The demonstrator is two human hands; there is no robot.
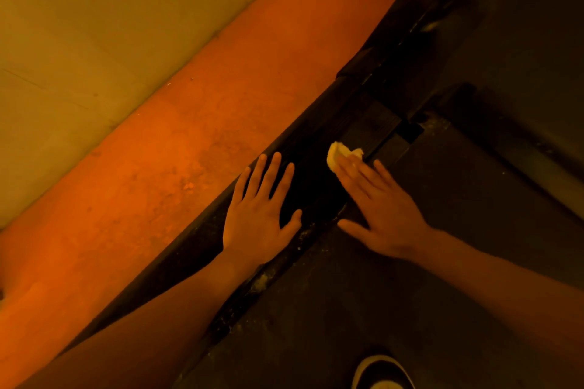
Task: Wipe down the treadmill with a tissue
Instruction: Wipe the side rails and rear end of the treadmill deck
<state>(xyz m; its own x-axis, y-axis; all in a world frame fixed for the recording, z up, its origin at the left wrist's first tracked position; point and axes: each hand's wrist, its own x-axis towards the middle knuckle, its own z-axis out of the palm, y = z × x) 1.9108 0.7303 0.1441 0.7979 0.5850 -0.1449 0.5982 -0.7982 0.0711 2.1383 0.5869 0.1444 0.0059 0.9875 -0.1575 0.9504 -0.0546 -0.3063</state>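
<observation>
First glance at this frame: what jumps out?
The pale tissue stands out mid-frame against the dark treadmill, pressed under the flat fingers of the right hand. The left hand lies spread on the side rail beside it. A wide orange floor strip runs diagonally along that rail.

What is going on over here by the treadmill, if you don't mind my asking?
A person is leaning over the dark treadmill and wiping it. The right hand presses a crumpled pale tissue onto the side rail with straight fingers. The left hand rests flat, fingers spread, on the rail's outer edge, next to the orange floor strip. Pale specks lie along the groove near the left wrist, so that stretch looks not yet wiped.
</observation>
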